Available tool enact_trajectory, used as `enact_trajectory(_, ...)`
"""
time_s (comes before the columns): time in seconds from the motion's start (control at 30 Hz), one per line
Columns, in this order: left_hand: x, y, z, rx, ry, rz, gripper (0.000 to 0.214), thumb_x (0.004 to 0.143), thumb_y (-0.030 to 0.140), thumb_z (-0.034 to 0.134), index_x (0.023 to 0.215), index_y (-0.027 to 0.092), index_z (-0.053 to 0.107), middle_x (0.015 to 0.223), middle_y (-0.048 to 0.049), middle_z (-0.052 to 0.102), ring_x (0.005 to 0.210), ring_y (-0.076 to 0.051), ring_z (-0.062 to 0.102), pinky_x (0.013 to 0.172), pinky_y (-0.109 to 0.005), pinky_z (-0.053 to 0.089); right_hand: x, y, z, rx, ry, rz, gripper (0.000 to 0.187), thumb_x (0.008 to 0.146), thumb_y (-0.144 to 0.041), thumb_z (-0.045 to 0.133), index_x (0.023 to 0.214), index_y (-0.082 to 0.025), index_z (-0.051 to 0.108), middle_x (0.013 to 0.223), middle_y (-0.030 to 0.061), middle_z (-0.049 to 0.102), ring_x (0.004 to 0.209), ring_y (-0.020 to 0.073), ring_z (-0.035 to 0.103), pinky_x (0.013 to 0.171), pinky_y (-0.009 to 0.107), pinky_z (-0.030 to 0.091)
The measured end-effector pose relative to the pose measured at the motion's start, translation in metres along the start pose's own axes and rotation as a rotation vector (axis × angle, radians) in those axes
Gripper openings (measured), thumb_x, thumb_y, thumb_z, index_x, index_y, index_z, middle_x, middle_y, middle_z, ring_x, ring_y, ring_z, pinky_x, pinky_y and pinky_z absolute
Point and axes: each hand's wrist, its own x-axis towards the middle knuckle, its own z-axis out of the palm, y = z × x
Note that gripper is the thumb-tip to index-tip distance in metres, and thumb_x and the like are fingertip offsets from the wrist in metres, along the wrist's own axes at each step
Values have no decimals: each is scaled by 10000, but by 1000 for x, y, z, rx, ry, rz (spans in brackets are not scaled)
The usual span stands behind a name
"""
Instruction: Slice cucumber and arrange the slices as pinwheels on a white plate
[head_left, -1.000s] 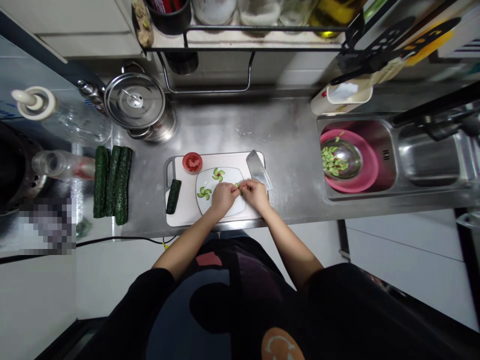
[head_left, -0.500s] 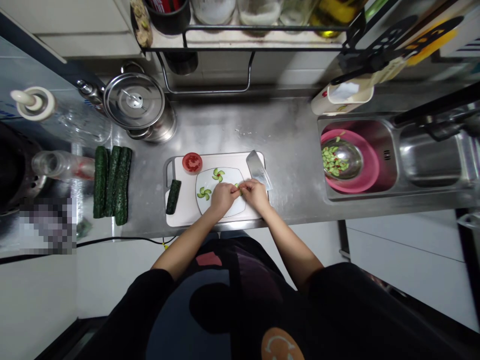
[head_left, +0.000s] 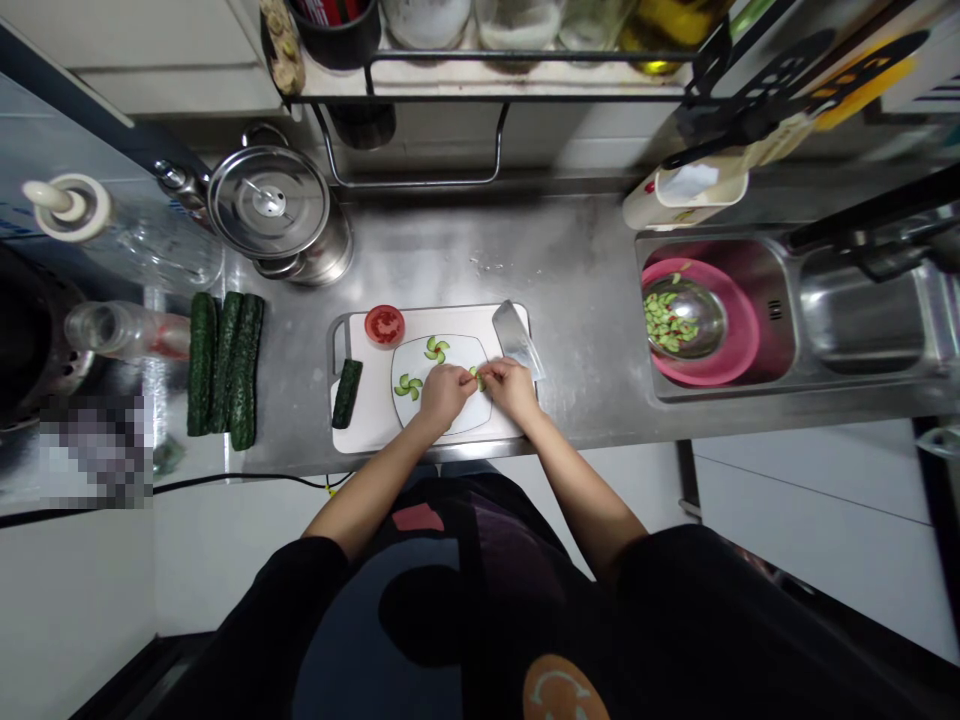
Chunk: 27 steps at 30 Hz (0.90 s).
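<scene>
A white square plate point(head_left: 463, 350) rests on the pale cutting board point(head_left: 371, 410). Two pinwheels of cucumber slices, one at the top point(head_left: 436, 349) and one at the left point(head_left: 408, 387), lie on it. Over the plate's right side, more cucumber slices point(head_left: 473, 371) show between my hands. My left hand point(head_left: 445, 398) is closed in a pinch, its fingertips hiding whatever is in them. My right hand point(head_left: 513, 389) pinches a cucumber slice beside it. A cleaver point(head_left: 514, 332) lies just behind my right hand. A cut tomato point(head_left: 385, 326) and a cucumber piece point(head_left: 346, 394) sit on the board's left.
Several whole cucumbers point(head_left: 223, 370) lie to the left, in front of a lidded steel pot point(head_left: 322, 245). At right, the sink point(head_left: 784, 330) holds a pink basin point(head_left: 741, 340) and a bowl of cut slices point(head_left: 671, 320). A spice rack point(head_left: 525, 75) hangs above the counter.
My left fingertips have drawn slightly left, away from my right ones, and more green slice shows between them. The plate, board and cleaver stay put.
</scene>
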Motion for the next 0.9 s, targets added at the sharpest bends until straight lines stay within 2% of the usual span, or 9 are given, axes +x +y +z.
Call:
enact_trajectory(0.27,-5,4,1,22,13,28,128,801,194,625,688,173,683,755,-38,675,817,-180,593,768,-287,433,-5,-1,-1,30,19,9,175,730,-97,561,748,-183,713,748,22,645,717,148,576,739,260,470)
enact_trajectory(0.43,-6,2,9,36,71,30,144,799,184,625,659,174,652,734,-39,648,809,-184,570,757,-296,421,-7,-1,0,41,41,41,143,717,-108,565,702,-181,687,713,18,625,696,147,562,720,259,465)
enact_trajectory(0.67,-5,-2,16,44,113,65,135,807,168,615,676,183,644,737,-46,626,828,-192,551,778,-310,417,-5,-3,0,33,32,91,119,712,-109,580,685,-174,675,707,19,619,705,147,564,733,255,463)
enact_trajectory(0.9,-4,-1,16,44,110,48,115,804,181,640,690,186,642,758,-49,635,865,-205,558,798,-319,421,-6,-3,0,49,28,70,137,707,-109,557,680,-182,670,706,13,616,707,145,561,731,251,459)
